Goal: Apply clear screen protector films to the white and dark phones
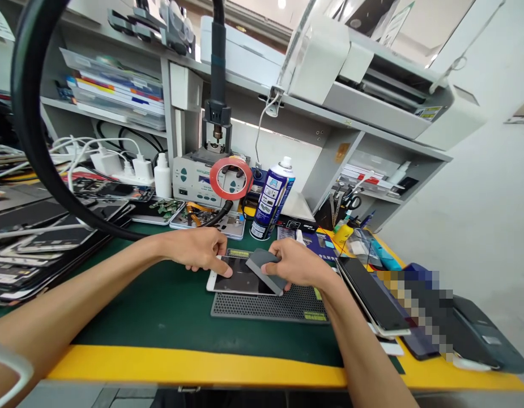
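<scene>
Mid-table, on a green work mat (160,317) bordered by the yellow near edge of the table (194,364), a white-framed device (238,279) with a dark screen is laid face up. It is carried by a grey perforated mat (265,306), whose near strip is left uncovered; the mat's left edge is reached by the device's left end.

The left hand (197,249) is placed at that end. The thumb is pressed flat on the glass; the other fingers are curled in beside the far left corner. Whether any are tucked beneath cannot be told.

By the right hand (296,263) a dark grey block (256,259) is gripped, thumb on the near face, fingers drawn in behind with little gap. The block is held tilted over the device's right end, its lower part seen against the screen; firm contact cannot be confirmed.

Toward the far edge, a blue spray can (268,201) is stood upright. Just left of it, a red ring (214,184) is seen in front of a control unit (187,178), with a white bottle (162,178) beside. Phone parts (28,243) are heaped along the left edge; near the right edge a black-screened phone (372,292) is laid aslant.
</scene>
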`<state>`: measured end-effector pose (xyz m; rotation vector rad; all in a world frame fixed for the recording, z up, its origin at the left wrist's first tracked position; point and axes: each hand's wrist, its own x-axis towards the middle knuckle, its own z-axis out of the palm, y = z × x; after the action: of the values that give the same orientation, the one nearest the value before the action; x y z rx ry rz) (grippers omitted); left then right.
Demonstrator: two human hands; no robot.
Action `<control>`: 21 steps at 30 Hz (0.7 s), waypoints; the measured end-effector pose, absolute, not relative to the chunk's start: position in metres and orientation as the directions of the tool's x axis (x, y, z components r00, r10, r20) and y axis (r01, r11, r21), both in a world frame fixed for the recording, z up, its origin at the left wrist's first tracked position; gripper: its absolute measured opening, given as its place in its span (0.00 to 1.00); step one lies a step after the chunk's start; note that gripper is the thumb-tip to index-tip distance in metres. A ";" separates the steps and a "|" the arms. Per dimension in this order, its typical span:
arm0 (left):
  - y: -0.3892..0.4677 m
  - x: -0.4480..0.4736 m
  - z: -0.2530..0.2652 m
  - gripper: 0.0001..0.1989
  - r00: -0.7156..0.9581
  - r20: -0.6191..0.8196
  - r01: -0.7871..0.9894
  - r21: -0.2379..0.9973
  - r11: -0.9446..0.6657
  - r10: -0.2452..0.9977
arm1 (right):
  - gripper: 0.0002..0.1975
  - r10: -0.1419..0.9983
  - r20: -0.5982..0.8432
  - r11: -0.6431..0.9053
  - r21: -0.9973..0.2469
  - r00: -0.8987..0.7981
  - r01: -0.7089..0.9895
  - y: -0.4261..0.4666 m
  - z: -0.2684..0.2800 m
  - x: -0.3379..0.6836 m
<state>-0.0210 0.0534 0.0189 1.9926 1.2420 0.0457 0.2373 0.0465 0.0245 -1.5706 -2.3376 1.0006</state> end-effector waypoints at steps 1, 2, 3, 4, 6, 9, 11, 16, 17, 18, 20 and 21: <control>0.054 -0.021 0.019 0.25 0.524 -0.348 0.749 0.622 -0.227 0.777 | 0.15 0.876 -0.245 0.196 -0.605 -0.414 0.772 0.049 0.024 0.239; 0.054 -0.021 0.019 0.25 0.527 -0.346 0.747 0.624 -0.229 0.776 | 0.16 0.885 -0.258 0.163 -0.607 -0.387 0.777 0.051 0.024 0.240; 0.054 -0.021 0.018 0.25 0.531 -0.343 0.744 0.626 -0.233 0.775 | 0.17 0.893 -0.270 0.132 -0.609 -0.361 0.782 0.053 0.023 0.242; 0.054 -0.021 0.018 0.25 0.536 -0.340 0.741 0.629 -0.237 0.772 | 0.17 0.898 -0.283 0.104 -0.609 -0.338 0.786 0.055 0.023 0.243; 0.055 -0.022 0.018 0.25 0.542 -0.336 0.737 0.631 -0.243 0.770 | 0.18 0.901 -0.309 0.059 -0.605 -0.303 0.794 0.058 0.024 0.245; 0.055 -0.023 0.016 0.25 0.545 -0.337 0.734 0.634 -0.243 0.768 | 0.18 0.900 -0.336 0.020 -0.605 -0.277 0.796 0.060 0.027 0.249; 0.056 -0.023 0.016 0.26 0.549 -0.336 0.730 0.638 -0.244 0.765 | 0.17 0.898 -0.351 -0.003 -0.607 -0.265 0.795 0.061 0.030 0.252; 0.055 -0.023 0.017 0.25 0.546 -0.334 0.733 0.635 -0.244 0.768 | 0.16 0.907 -0.343 -0.012 -0.601 -0.245 0.799 0.062 0.032 0.257; 0.054 -0.023 0.018 0.24 0.546 -0.335 0.733 0.635 -0.245 0.768 | 0.16 0.912 -0.333 -0.007 -0.598 -0.240 0.802 0.061 0.032 0.257; 0.054 -0.023 0.018 0.24 0.547 -0.336 0.733 0.635 -0.245 0.767 | 0.17 0.918 -0.318 0.002 -0.593 -0.236 0.805 0.061 0.032 0.258; 0.054 -0.023 0.019 0.24 0.546 -0.337 0.733 0.636 -0.243 0.767 | 0.17 0.931 -0.276 0.033 -0.589 -0.239 0.807 0.060 0.035 0.260; 0.054 -0.023 0.019 0.25 0.545 -0.338 0.733 0.636 -0.241 0.767 | 0.17 0.934 -0.256 0.052 -0.590 -0.248 0.806 0.059 0.037 0.262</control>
<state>-0.0226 0.0536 0.0186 2.0010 1.2105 0.0548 0.2620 0.0590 0.0368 -1.7921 -2.1265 0.9705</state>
